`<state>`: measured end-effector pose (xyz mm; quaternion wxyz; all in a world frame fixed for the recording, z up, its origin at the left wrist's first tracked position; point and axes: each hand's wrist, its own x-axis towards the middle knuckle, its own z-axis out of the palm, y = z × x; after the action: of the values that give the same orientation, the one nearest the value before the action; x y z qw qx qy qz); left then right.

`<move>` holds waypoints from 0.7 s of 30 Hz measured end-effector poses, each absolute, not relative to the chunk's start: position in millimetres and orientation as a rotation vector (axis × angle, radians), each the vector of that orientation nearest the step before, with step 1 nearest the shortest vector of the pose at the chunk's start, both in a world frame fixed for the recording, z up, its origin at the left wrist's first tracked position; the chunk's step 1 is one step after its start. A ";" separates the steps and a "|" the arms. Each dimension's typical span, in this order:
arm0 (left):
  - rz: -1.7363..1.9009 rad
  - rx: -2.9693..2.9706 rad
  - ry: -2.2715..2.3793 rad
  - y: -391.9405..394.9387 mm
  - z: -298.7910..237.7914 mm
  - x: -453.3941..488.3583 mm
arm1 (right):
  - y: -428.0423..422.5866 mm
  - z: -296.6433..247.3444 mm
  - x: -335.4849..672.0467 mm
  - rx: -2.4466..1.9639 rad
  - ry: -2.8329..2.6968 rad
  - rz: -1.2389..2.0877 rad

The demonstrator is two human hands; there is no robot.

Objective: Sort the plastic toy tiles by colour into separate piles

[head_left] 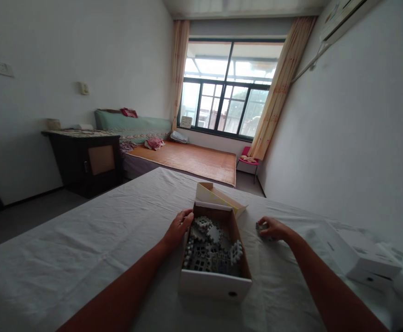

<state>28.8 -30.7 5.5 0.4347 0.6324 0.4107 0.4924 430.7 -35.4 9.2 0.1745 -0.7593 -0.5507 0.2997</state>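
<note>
An open cardboard box, white outside and brown inside, sits on the white cloth in front of me. Several grey toothed pieces with square holes lie heaped in it, and one leans up against the right wall. My left hand grips the box's left wall near the far corner. To the right of the box, my right hand is closed over a grey toothed piece at the cloth's surface. Its fingers partly hide the piece.
Behind the box lies a yellowish open lid or carton. A white box stands at the right. The white cloth has creases. Farther off are a bed with a mat, a dark cabinet and a pink chair.
</note>
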 end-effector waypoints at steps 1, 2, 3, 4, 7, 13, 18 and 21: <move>1.220 1.570 1.013 -30.1 4.5 28.9 | -41.4 8.0 431.1 -2.148 -1.548 0.853; 1.217 1.564 1.005 -29.6 3.7 29.0 | -47.0 7.1 431.4 -2.145 -1.530 0.862; 1.218 1.559 1.000 -29.2 3.2 29.0 | -52.1 6.8 431.7 -2.141 -1.511 0.877; 1.220 1.556 0.999 -29.1 3.1 29.0 | -56.6 7.2 432.0 -2.136 -1.494 0.897; 1.231 1.562 1.011 -29.7 4.5 28.5 | -66.3 12.0 432.5 -2.112 -1.476 0.965; 1.240 1.573 0.997 -31.2 7.2 27.3 | -72.8 21.9 429.7 -2.088 -1.533 0.947; 1.272 1.573 0.969 -29.5 4.0 28.1 | -79.4 29.2 417.6 -1.973 -1.574 0.832; 1.289 1.591 0.963 -26.6 0.0 28.7 | -86.0 50.4 391.6 -1.793 -1.477 0.768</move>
<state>28.7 -26.6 0.0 0.4255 0.6363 0.3852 0.5154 391.6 -86.0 50.4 0.3407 -0.6890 -0.5675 0.2953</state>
